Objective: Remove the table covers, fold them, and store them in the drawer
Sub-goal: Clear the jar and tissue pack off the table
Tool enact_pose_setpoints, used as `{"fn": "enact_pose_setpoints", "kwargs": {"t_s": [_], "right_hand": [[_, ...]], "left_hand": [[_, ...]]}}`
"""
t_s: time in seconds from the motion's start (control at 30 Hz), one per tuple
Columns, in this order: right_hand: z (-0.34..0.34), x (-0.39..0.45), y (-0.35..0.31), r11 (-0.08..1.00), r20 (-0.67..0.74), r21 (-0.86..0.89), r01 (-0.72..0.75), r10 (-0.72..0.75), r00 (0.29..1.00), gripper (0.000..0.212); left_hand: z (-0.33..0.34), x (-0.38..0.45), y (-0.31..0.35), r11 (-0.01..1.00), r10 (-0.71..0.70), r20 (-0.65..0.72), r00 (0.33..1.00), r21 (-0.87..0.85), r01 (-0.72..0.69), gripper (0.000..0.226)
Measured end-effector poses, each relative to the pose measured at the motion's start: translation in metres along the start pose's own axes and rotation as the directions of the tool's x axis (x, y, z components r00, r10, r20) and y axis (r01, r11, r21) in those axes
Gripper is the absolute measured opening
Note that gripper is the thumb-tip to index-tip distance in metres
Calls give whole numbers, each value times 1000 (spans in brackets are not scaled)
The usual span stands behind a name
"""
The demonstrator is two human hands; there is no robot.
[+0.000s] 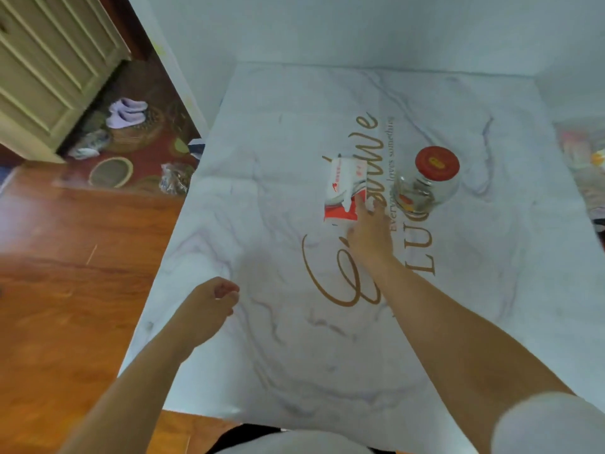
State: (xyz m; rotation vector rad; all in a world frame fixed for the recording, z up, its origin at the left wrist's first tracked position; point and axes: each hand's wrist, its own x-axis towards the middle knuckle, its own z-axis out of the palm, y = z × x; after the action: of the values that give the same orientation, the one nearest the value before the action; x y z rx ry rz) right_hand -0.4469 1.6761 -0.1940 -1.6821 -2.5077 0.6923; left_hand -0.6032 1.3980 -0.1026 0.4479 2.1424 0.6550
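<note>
The cover (327, 322), marble-patterned with gold writing, lies flat over the whole worktop, and two things stand on it: a red and white pack (342, 188) and a glass jar (425, 188) with a red lid. Both must go before the cover can be lifted, I think.

The right hand (370, 234) is stretched forward, and its fingers reach the near right corner of the pack; whether they already grip it or only touch it, I cannot tell. The pack lies straight ahead of this hand, with its long axis pointing away from the person. The jar is just beside the pack, to the right, also nearer to the right hand.

The left hand (209, 306) hovers over the left part of the cover, its fingers curled and holding nothing. It is well apart from both things.
</note>
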Motion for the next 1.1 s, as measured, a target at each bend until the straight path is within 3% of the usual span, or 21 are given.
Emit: {"fn": "enact_pose_setpoints", "kwargs": {"t_s": [0.1,0.23,0.37,0.47,0.57,0.67,0.73,0.83,0.93,1.0,1.1], "right_hand": [[18,14,8,971,-9,-220,91,-96,995,64],[24,18,15,959,-102,-247,135,-165,981,57],[11,1,20,974,-183,-105,202,-219,958,52],[-1,-46,30,967,-247,74,243,-218,944,45],[-4,-113,42,934,-286,255,251,-175,942,43],[10,-174,51,927,-258,193,322,-269,928,52],[22,-200,58,917,-203,158,367,-333,921,61],[21,-208,69,888,-95,162,430,-420,903,56],[-2,-192,79,898,27,254,359,-378,925,50],[-24,-160,84,924,-12,232,304,-310,951,50],[-72,-80,79,960,-200,178,216,-180,963,51]], "left_hand": [[-3,3,1,1000,-12,-1,1000,-7,12,13],[5,1,0,1000,-25,28,999,1,25,12],[17,-2,4,998,-41,81,996,-37,44,12],[31,-4,11,979,-65,152,986,-184,93,12],[59,-7,24,847,-89,308,947,-477,235,23],[97,-9,45,608,-90,455,886,-679,411,42],[122,-7,53,587,-87,434,897,-705,398,45],[143,-5,50,671,-160,301,940,-665,327,41],[142,1,42,693,-151,210,966,-674,255,33],[134,6,41,685,-141,145,979,-700,202,31],[118,14,40,657,-137,70,988,-740,143,31]]}}
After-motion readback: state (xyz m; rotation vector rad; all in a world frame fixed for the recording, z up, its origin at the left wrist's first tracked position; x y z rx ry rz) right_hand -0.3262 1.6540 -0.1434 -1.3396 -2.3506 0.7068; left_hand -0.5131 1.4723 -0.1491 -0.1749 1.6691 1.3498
